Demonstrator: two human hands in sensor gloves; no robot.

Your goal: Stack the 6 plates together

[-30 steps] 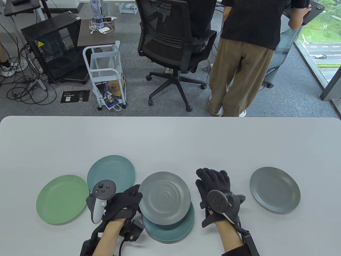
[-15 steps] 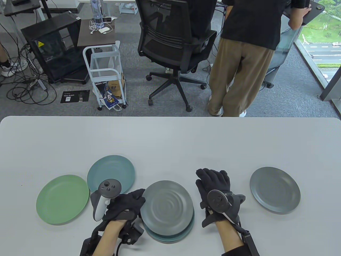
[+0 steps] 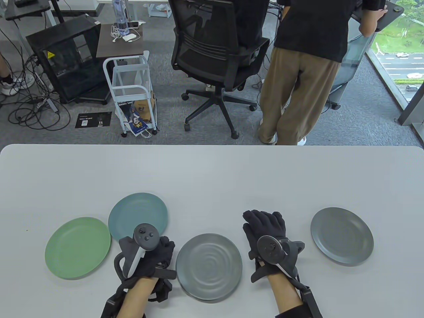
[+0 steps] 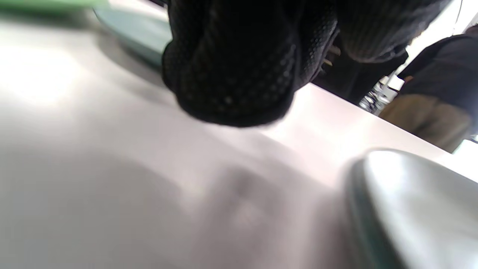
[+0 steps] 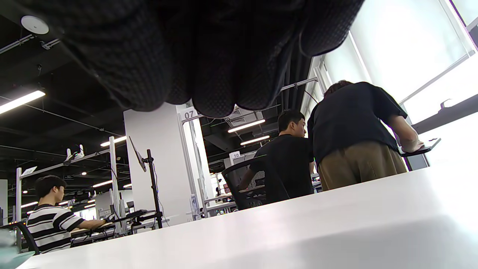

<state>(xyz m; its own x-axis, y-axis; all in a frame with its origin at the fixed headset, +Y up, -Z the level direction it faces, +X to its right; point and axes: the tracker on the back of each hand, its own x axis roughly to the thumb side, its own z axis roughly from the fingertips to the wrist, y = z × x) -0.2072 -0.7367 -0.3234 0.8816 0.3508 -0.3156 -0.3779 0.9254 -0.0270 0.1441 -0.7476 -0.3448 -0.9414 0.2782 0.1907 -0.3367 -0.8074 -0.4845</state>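
Now, stack: a round grey plate with ripple rings (image 3: 209, 262) lies on top of a teal plate (image 4: 368, 228) at the near centre of the white table (image 3: 212, 175); only a thin teal edge shows beneath it.
Left hand: the gloved left hand (image 3: 155, 256) sits just left of the stack, fingers curled in, apart from the plate rim and holding nothing.
Right hand: the gloved right hand (image 3: 265, 232) rests palm down on the table just right of the stack, fingers stretched out flat, gripping nothing.
Loose plates, left: a round light green plate (image 3: 77, 247) at near left, and a round pale teal plate (image 3: 138, 214) just beyond it, rims nearly touching.
Loose plate, right: a plain round dark grey plate (image 3: 342, 236) lies alone, well right of the right hand.
Count: five plates can be made out; whether more lie inside the stack I cannot tell.
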